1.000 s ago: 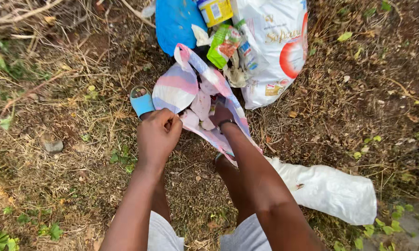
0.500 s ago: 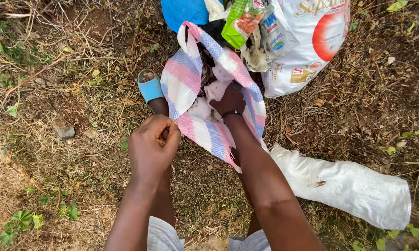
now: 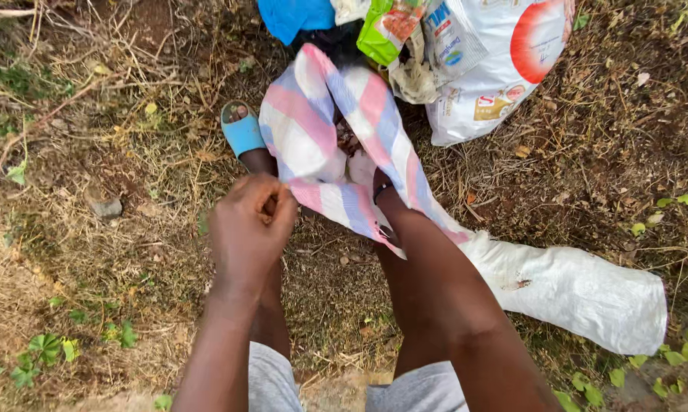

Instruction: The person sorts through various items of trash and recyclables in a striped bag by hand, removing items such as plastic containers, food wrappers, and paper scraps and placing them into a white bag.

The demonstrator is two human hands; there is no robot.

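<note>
A woven bag (image 3: 313, 130) with pink, blue and white checks lies open on the ground in front of me. My left hand (image 3: 251, 225) is closed on the bag's near edge and holds it up. My right hand (image 3: 376, 183) is pushed inside the bag up to the wrist, which wears a dark band; the fingers are hidden by the cloth, so what they hold cannot be seen. Pale crumpled scraps show in the bag's mouth.
A white printed sack (image 3: 504, 69) with wrappers and a blue bag (image 3: 294, 15) lies beyond. Another white sack (image 3: 580, 294) lies flat at right. My foot in a blue slipper (image 3: 242, 130) stands left of the checked bag. A stone (image 3: 105, 206) sits on the dry grass.
My right hand has gone deeper into the checked bag and its edges have closed over it, hiding the pale scraps. My left hand keeps its hold. The view has shifted slightly.
</note>
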